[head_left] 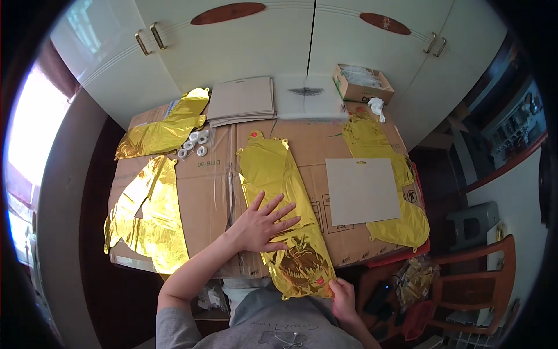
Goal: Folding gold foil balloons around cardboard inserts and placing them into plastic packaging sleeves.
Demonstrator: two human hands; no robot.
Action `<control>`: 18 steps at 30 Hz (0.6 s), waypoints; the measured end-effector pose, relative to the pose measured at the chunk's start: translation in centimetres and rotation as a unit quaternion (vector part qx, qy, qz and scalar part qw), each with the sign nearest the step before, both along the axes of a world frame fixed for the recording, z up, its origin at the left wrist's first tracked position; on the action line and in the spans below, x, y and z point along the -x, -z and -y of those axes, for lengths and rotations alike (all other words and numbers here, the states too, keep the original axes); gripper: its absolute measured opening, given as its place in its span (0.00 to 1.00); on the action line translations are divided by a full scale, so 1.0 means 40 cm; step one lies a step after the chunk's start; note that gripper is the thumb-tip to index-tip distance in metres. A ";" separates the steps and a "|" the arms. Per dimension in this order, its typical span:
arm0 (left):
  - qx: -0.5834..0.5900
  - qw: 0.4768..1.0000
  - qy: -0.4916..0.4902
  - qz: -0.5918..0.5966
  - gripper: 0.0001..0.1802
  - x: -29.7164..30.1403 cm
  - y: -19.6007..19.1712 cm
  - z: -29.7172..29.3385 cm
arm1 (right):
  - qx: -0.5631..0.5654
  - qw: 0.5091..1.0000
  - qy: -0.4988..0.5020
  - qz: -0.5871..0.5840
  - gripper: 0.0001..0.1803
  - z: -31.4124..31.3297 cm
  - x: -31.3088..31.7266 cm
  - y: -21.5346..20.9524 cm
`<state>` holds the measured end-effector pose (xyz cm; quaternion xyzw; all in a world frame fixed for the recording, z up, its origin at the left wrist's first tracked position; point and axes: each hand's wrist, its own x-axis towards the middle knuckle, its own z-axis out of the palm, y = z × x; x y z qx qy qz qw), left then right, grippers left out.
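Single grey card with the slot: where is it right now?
In the head view, the card lies right of centre on the cardboard, partly over the rightmost foil piece and right of the gold foil under the left hand.

Looks like a room in somebody's home to me: glossy cream cupboard doors (250, 49) with brass-coloured handles (158, 37) beyond the table (203, 180), a dark curtain (64, 84) by the bright window (36, 134), and a wooden chair (508, 279) over on the right.
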<state>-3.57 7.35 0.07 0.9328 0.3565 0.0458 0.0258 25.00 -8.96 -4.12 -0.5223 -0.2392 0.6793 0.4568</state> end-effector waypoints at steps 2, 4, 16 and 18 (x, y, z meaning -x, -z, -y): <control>-0.001 1.000 0.001 0.001 0.40 0.001 0.001 0.000 | -0.002 1.000 -0.001 0.007 0.10 0.014 -0.005 0.013; 0.002 1.000 0.001 0.003 0.40 0.000 0.000 0.000 | -0.004 1.000 -0.004 0.008 0.10 0.026 -0.014 0.039; -0.001 1.000 -0.006 0.002 0.40 -0.002 -0.001 -0.003 | -0.017 0.997 -0.013 0.069 0.11 0.021 -0.018 0.033; -0.001 1.000 -0.009 0.001 0.40 -0.002 0.000 -0.004 | -0.020 0.997 -0.011 0.068 0.12 0.010 -0.014 0.027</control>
